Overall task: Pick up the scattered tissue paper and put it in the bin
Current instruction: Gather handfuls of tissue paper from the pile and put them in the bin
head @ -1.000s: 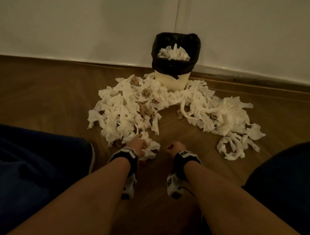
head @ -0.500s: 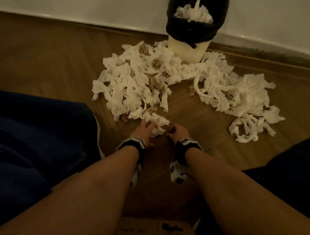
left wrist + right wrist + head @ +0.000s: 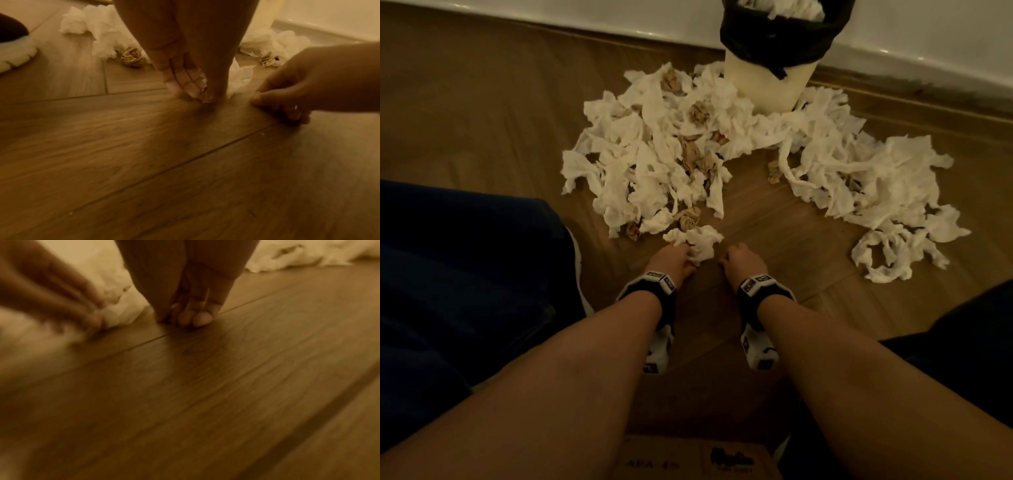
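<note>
The left hand [image 3: 671,257] is down at the wooden floor [image 3: 482,113], its fingers [image 3: 180,81] bunched together and pinching a wad of white tissue [image 3: 698,240] that bulges out on the far side of the hand. In the left wrist view a small brownish scrap [image 3: 206,97] shows right at those fingertips, touching the floor. The right hand [image 3: 739,260] sits just beside it to the right, not touching it, with its fingers [image 3: 200,318] curled together and their tips on the floor boards; whether anything lies between them I cannot tell, as the right wrist view is blurred. Both wrists carry black bands with white camera units [image 3: 758,346].

Just beyond the hands lies the scattered tissue paper. A big left heap [image 3: 647,164] of torn white sheets has crumpled brown paper balls [image 3: 690,217] mixed in it, some at its near edge close to the held wad. A right heap [image 3: 866,178] spreads far and right, with long twisted strips and a looped strip [image 3: 887,253] at its near right end. A bare wedge of floor runs between the two heaps up toward the bin.

The bin [image 3: 767,85] stands at the far edge by the white wall [image 3: 585,13], pale-sided with a black liner bag [image 3: 774,41] folded over its rim, and white tissue [image 3: 791,8] already heaped inside it. The two heaps meet at its base.

Dark blue clothing [image 3: 448,291] covers the near left, a white-edged shoe [image 3: 14,55] shows on the left, and a cardboard box [image 3: 688,459] with print on it lies at the near edge
</note>
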### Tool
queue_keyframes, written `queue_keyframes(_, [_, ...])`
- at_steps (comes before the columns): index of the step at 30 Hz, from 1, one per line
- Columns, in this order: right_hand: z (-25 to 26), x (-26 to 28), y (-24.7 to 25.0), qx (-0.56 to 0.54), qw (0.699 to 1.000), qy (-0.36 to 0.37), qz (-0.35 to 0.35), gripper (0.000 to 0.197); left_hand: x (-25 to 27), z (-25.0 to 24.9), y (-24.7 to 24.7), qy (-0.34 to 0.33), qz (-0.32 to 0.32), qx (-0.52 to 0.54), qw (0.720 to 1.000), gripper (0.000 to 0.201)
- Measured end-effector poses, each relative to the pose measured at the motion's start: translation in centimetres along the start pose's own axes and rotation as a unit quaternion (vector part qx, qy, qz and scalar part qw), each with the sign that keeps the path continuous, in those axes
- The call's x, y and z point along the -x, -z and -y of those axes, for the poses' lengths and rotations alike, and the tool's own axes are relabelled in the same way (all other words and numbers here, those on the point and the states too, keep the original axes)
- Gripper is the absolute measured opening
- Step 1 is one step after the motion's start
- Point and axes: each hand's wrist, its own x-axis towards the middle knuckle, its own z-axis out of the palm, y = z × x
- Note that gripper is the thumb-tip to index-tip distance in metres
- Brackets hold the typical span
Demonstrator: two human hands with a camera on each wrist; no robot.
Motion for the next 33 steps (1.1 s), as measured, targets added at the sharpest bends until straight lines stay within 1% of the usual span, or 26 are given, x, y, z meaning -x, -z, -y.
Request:
queue_keyframes(2, [0.2, 0.1, -0.4, 0.004, 1.000, -0.004, 0.010, 0.023, 0.2, 0.1, 0.1, 0.018, -0.037, -0.005, 0.999, 0.033])
queue_keyframes(3, [0.3, 0.1, -0.5, -0.012, 1.000, -0.012, 0.009, 0.023, 0.3, 0.2, 0.2, 0.025, -0.061, 0.007, 0.998, 0.033])
queue_keyframes(6, [0.0, -0.2, 0.1, -0.103, 0.992, -0.066, -0.007, 0.023, 0.5, 0.3, 0.5, 0.045, -0.111, 0.103, 0.988, 0.036])
queue_keyframes(9, [-0.4, -0.9, 1.4, -0.176, 0.978, -0.114, 0.004, 0.027, 0.3, 0.5, 1.1, 0.083, -0.141, 0.190, 0.968, 0.037])
queue_keyframes(12, [-0.7, -1.3, 1.6, -0.251, 0.955, -0.157, 0.017, 0.030, -0.1, 1.0, 1.6, 0.123, -0.146, 0.297, 0.936, 0.036])
queue_keyframes(14, [-0.9, -1.2, 1.5, -0.320, 0.929, -0.184, 0.021, 0.029, -0.2, 1.2, 1.8, 0.139, -0.134, 0.367, 0.910, 0.039])
queue_keyframes(16, [-1.0, -0.9, 1.4, -0.366, 0.909, -0.198, 0.015, 0.030, -0.3, 1.3, 2.0, 0.156, -0.125, 0.447, 0.872, 0.041])
queue_keyframes(18, [-1.3, -0.4, 1.5, -0.382, 0.901, -0.206, 0.013, 0.032, -0.3, 1.4, 2.2, 0.178, -0.115, 0.523, 0.826, 0.041])
queue_keyframes(20, [-1.5, 0.1, 1.6, -0.398, 0.892, -0.214, 0.009, 0.032, 0.1, 1.2, 2.9, 0.195, -0.090, 0.591, 0.778, 0.047])
queue_keyframes(22, [-1.5, 0.5, 1.9, -0.416, 0.883, -0.216, 0.004, 0.033, 0.6, 1.0, 3.5, 0.210, -0.066, 0.632, 0.744, 0.055])
queue_keyframes(23, [-1.4, 0.7, 2.3, -0.422, 0.881, -0.215, 0.001, 0.033, 0.7, 0.9, 3.9, 0.215, -0.059, 0.641, 0.734, 0.058])
queue_keyframes(24, [-1.2, 0.8, 2.7, -0.428, 0.879, -0.212, -0.003, 0.033, 1.0, 0.6, 4.3, 0.219, -0.051, 0.637, 0.737, 0.057])
queue_keyframes(26, [-0.9, 1.0, 3.7, -0.447, 0.870, -0.208, -0.008, 0.035, 1.3, 0.2, 5.2, 0.225, -0.027, 0.606, 0.762, 0.049])
queue_keyframes(27, [-0.7, 1.0, 4.3, -0.465, 0.861, -0.206, -0.009, 0.036, 1.4, 0.0, 5.6, 0.227, -0.019, 0.597, 0.769, 0.045])
queue_keyframes(29, [-0.2, 1.2, 5.8, -0.499, 0.843, -0.198, -0.014, 0.038, 1.7, -0.3, 6.3, 0.227, -0.007, 0.554, 0.801, 0.039])
queue_keyframes(30, [0.0, 1.3, 6.6, -0.513, 0.837, -0.190, -0.020, 0.037, 1.8, -0.3, 6.6, 0.226, -0.016, 0.536, 0.813, 0.039])
queue_keyframes(31, [0.3, 1.4, 7.4, -0.525, 0.831, -0.182, -0.026, 0.036, 1.9, -0.3, 7.0, 0.212, -0.033, 0.531, 0.820, 0.039])
queue_keyframes(33, [1.0, 1.4, 9.1, -0.547, 0.820, -0.162, -0.038, 0.026, 2.3, -0.6, 8.1, 0.191, -0.046, 0.550, 0.812, 0.042])
